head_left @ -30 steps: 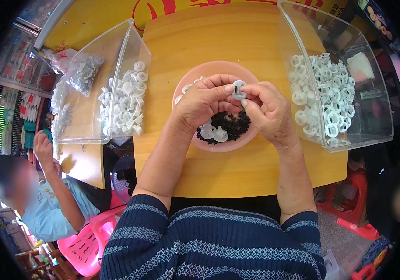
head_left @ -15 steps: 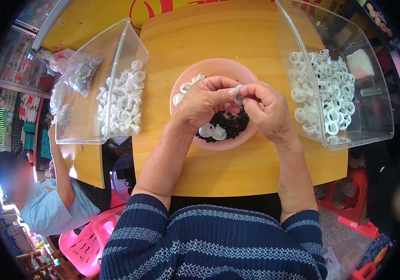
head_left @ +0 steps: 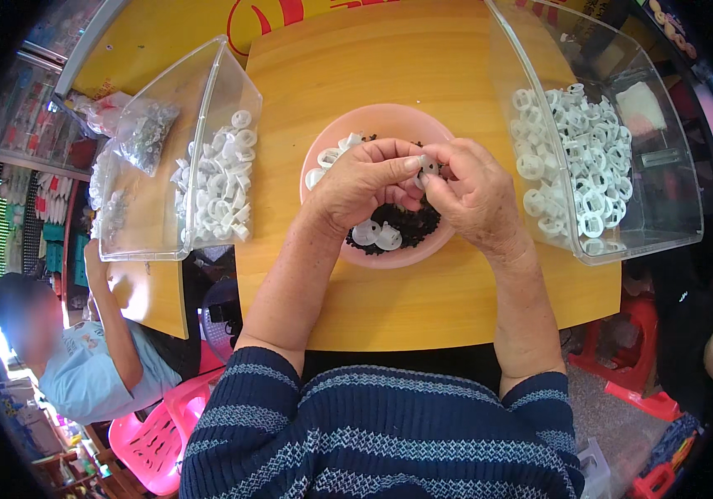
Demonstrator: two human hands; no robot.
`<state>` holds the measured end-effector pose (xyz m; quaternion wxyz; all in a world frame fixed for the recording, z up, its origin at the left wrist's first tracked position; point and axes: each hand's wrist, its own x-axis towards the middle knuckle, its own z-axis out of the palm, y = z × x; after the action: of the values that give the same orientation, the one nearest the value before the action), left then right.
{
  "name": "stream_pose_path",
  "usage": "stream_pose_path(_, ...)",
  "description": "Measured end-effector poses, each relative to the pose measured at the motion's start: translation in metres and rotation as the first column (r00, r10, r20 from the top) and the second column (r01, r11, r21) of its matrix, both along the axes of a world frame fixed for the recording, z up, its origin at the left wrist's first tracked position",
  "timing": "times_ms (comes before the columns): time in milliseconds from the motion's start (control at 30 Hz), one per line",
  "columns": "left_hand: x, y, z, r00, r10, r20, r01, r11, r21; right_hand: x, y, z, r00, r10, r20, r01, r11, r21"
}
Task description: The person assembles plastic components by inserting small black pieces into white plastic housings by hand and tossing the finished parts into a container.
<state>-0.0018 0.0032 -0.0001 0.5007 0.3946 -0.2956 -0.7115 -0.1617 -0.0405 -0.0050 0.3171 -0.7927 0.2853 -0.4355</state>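
Observation:
Over a pink bowl (head_left: 323, 150), both hands meet at one small round part (head_left: 429, 169), pale with a grey face and a dark spot. My left hand (head_left: 365, 179) pinches its left side between thumb and fingers. From the right, my right hand (head_left: 477, 195) grips the same part with thumb and bent forefinger. Small black pieces (head_left: 402, 224) fill much of the bowl below. Two white plastic caps (head_left: 377, 235) lie on the black pieces near my left wrist, and several more white parts (head_left: 330, 156) rest along the bowl's left side.
A clear bin (head_left: 207, 191) with many white parts stands at the left, a plastic bag (head_left: 147, 137) of small pieces beyond its wall. Another clear bin (head_left: 598, 179) of white ring-shaped parts stands at the right. A person (head_left: 99, 358) in light blue sits at the left near a pink chair (head_left: 157, 432).
The small part between my fingers has turned, so its grey face with a dark spot now shows. My right fingers have shifted slightly. The seated person's arm has moved a little.

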Motion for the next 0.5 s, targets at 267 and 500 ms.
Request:
stream_pose_path(267,0.0001,-0.0005,-0.0024,0.999,-0.04,0.016,0.04,0.999,-0.007,0.0023,-0.0007,-0.0014,0.999,-0.029,-0.044,0.023,0.991,-0.133)
stream_pose_path(500,-0.0012,0.0018,-0.0055,0.999,-0.026,0.037,0.025,1.0,0.014,0.0007,0.0005,0.001,0.998,-0.029,-0.05,0.029,1.0,0.004)
